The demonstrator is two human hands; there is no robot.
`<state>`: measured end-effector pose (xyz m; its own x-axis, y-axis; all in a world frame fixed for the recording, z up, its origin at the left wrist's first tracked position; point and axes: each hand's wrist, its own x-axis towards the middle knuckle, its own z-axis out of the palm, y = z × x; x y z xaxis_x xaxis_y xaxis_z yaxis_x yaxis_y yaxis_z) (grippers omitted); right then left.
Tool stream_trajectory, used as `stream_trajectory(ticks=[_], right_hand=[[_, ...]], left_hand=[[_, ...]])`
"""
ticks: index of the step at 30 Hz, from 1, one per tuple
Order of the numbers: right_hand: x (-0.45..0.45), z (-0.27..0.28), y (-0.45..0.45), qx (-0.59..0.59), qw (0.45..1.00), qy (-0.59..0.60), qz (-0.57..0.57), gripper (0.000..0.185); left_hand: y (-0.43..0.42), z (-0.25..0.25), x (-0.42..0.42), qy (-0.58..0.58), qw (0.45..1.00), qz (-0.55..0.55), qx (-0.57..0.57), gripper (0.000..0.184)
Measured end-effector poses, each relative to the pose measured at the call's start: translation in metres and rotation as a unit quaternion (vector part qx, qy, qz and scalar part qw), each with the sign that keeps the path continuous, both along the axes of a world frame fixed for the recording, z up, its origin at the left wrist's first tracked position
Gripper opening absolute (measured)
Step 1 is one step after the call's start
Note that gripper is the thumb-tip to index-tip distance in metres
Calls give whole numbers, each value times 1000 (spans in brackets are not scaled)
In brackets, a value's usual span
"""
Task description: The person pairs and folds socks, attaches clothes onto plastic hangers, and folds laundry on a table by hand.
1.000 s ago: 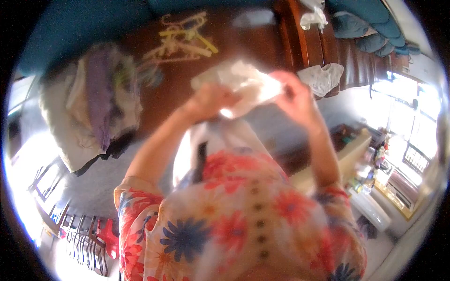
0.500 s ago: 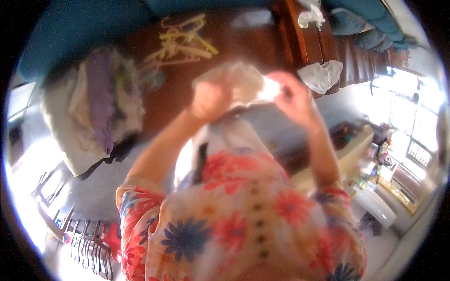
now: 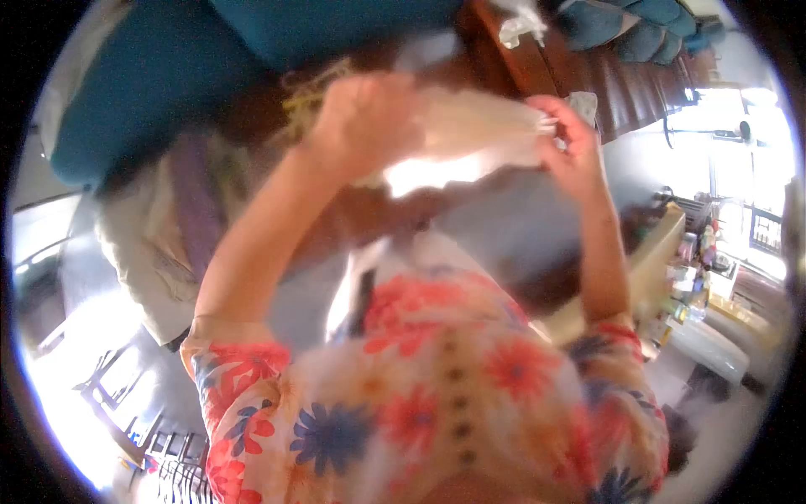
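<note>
A pale, thin piece of cloth [image 3: 483,128] is stretched between my two hands, with bright light along its lower edge. My left hand [image 3: 369,122] is blurred but closed around the cloth's left end. At the other end my right hand [image 3: 573,149] pinches a bunched edge between thumb and fingers. Behind my left hand, yellowish clothes hangers [image 3: 304,97] lie partly hidden on the brown wooden surface. What kind of garment or cloth it is, I cannot tell.
To the left lies a heap of clothes [image 3: 138,252], white and purple. Large blue cushions [image 3: 159,92] line the back. A white crumpled item [image 3: 522,29] and another white cloth [image 3: 584,104] are at the upper right. Stacked dark chairs or racks [image 3: 180,466] stand lower left.
Both hands have moved apart, pulling the cloth wider. My left hand has risen and now covers most of the hangers. The whole view has shifted slightly.
</note>
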<state>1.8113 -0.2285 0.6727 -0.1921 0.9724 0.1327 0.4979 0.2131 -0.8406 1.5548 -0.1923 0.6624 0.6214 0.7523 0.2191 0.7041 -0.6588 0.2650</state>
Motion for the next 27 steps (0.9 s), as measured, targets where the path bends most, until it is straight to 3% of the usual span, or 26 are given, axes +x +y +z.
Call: stream_trajectory(ticks=[2,5,6,7,9,10,11,13,14,15,17,19,22,24,27], right_hand=[[13,17,1,64,998,26,-6,33],[33,3,17,71,994,-80,21,32],[28,16,15,76,986,-146,23,30],[29,18,17,115,991,-66,26,30],[35,45,19,193,980,19,38,30],[34,54,18,176,984,19,25,29],[39,46,24,176,981,-78,24,29],[43,43,33,166,977,-127,43,28],[51,49,33,180,979,-68,66,26],[51,58,34,185,980,24,65,26],[56,70,33,154,985,-27,71,27],[53,68,35,226,962,-109,103,28],[64,81,24,156,978,-20,138,28],[60,82,21,110,982,23,154,29],[55,77,22,160,968,5,195,29]], left_hand=[[4,17,9,-44,998,-18,45,16],[17,30,28,75,997,12,8,17],[20,39,29,164,984,-23,69,18],[21,51,24,188,966,-88,154,19],[21,79,25,-44,993,-66,89,21],[19,89,30,7,1000,-4,27,24],[21,90,32,31,998,-17,60,24],[28,90,35,74,989,-38,125,25],[27,95,33,26,1000,17,3,25],[24,98,34,7,1000,15,-25,25],[21,107,35,-29,997,12,-73,24],[24,98,36,1,997,-15,-81,24],[13,93,41,-43,984,18,-169,24],[8,95,40,-4,985,15,-169,23],[4,90,31,1,981,12,-196,21]])
